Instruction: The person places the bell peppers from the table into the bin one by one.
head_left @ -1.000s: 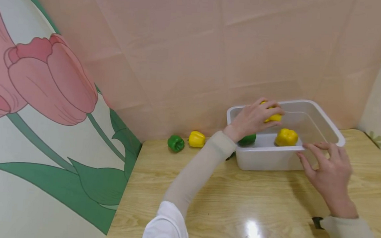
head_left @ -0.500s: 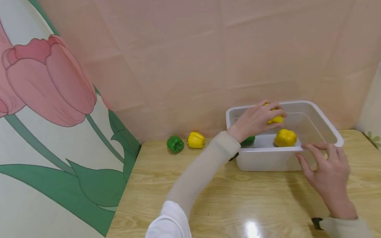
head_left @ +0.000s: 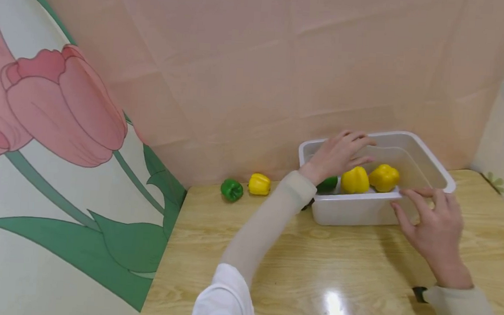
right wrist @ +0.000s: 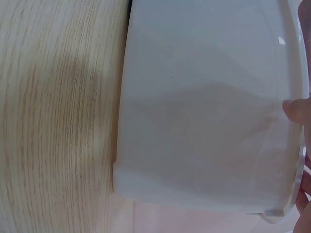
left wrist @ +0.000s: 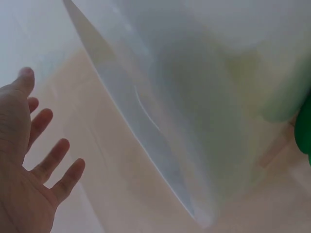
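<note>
In the head view, my left hand [head_left: 339, 153] hovers over the left part of a white plastic bin [head_left: 357, 212], fingers spread and holding nothing. Just below it a yellow bell pepper [head_left: 355, 180] lies in the bin, beside another yellow bell pepper [head_left: 384, 177]. A green vegetable [head_left: 327, 184] shows at the bin's left end, partly hidden by my left wrist. My right hand [head_left: 438, 226] pinches the bin's front rim near the right corner. In the right wrist view, its thumb [right wrist: 294, 110] presses the outside of the rim.
On the wood-grain table [head_left: 305, 276], left of the bin, lie a green bell pepper [head_left: 231, 190] and a yellow bell pepper [head_left: 259, 184]. A pinkish sheet [head_left: 239, 79] hangs behind the table. The left wall [head_left: 58, 203] carries painted tulips.
My left hand has let go of the yellow bell pepper, which now lies in the bin. The other yellow bell pepper there has shifted slightly right. My right hand stays on the rim.
</note>
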Motion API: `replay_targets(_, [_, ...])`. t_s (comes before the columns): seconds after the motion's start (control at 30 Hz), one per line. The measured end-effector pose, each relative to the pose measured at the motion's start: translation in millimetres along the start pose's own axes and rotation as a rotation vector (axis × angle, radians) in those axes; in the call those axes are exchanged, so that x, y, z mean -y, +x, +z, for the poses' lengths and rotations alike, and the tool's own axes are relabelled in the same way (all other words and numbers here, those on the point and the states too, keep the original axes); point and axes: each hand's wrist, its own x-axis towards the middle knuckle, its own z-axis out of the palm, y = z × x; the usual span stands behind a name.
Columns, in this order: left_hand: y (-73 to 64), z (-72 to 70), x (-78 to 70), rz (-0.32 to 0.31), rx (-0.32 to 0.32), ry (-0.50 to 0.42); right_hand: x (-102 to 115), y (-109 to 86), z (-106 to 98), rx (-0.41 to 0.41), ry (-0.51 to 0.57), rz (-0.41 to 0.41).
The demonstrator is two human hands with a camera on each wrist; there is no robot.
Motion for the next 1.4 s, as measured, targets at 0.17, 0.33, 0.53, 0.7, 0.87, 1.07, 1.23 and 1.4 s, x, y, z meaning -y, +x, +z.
replay_targets(0.17, [-12.8,-4.0,8.4,-0.009,0.018,0.013,0,0.6,4,-0.041,0.022,0.005])
replay_targets(0.33, [-27.8,-10.3,16.4,-0.029,0.032,0.037,0,0.9,7,-0.093,0.062,0.015])
replay_targets(0.53, [-43.0,-17.1,25.0,-0.06,0.018,0.034,1,2.4,4,-0.135,0.096,0.021])
replay_targets(0.7, [-54.0,-21.9,31.2,-0.069,0.007,0.016,3,2.8,3,-0.167,0.126,0.022])
replay_targets(0.87, [-64.0,-24.6,35.4,-0.058,-0.019,0.019,4,1.6,5,-0.179,0.146,0.029])
replay_targets(1.07, [-73.3,-24.8,39.8,-0.044,-0.052,0.023,5,2.8,6,-0.198,0.162,0.032])
replay_targets(1.23, [-80.4,-27.8,41.3,-0.055,-0.07,0.008,8,4.8,7,-0.22,0.175,0.032])
replay_targets(1.4, [-89.0,-29.8,44.5,-0.05,-0.085,0.015,12,3.9,10,-0.256,0.192,0.046])
